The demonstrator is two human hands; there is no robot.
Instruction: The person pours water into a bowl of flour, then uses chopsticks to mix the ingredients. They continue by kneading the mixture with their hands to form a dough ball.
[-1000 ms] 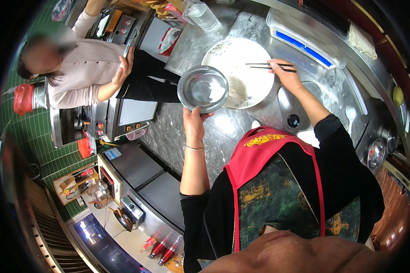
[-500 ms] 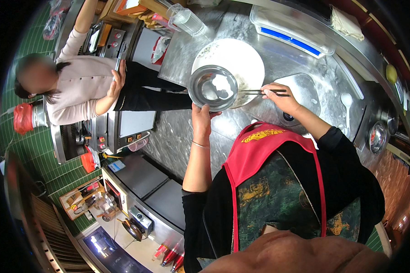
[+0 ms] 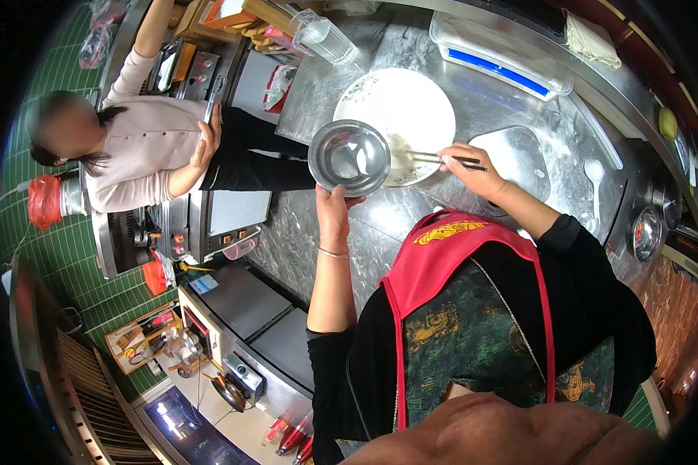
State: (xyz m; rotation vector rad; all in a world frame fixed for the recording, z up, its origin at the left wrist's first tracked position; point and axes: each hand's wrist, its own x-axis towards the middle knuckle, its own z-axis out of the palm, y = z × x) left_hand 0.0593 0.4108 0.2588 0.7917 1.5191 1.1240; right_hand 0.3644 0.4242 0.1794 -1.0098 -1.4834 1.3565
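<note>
My left hand (image 3: 334, 211) grips a shiny metal bowl (image 3: 323, 161) by its near rim, thumb on the edge. The bowl is held over the near left side of a large white bowl (image 3: 419, 97) and covers part of its rim. Some liquid or reflections show inside the metal bowl; I cannot tell which. My right hand (image 3: 473, 170) is closed round a pair of chopsticks (image 3: 425, 157), dark at the held end and lighter toward the tips. Their tips reach into the white bowl, beside a pale patch of flour-like stuff (image 3: 400, 147).
On the metal table (image 3: 302, 101) stand a clear pitcher (image 3: 329, 40), a plastic box with a blue latch (image 3: 500, 62), a flat scale-like plate (image 3: 523, 159) and a white spoon (image 3: 593, 174). Another person (image 3: 151, 132) stands at the left, holding a phone (image 3: 212, 101).
My left hand has drawn the metal bowl leftward, baring more of the white bowl. The chopsticks' tips now sit farther from the metal bowl, inside the white one.
</note>
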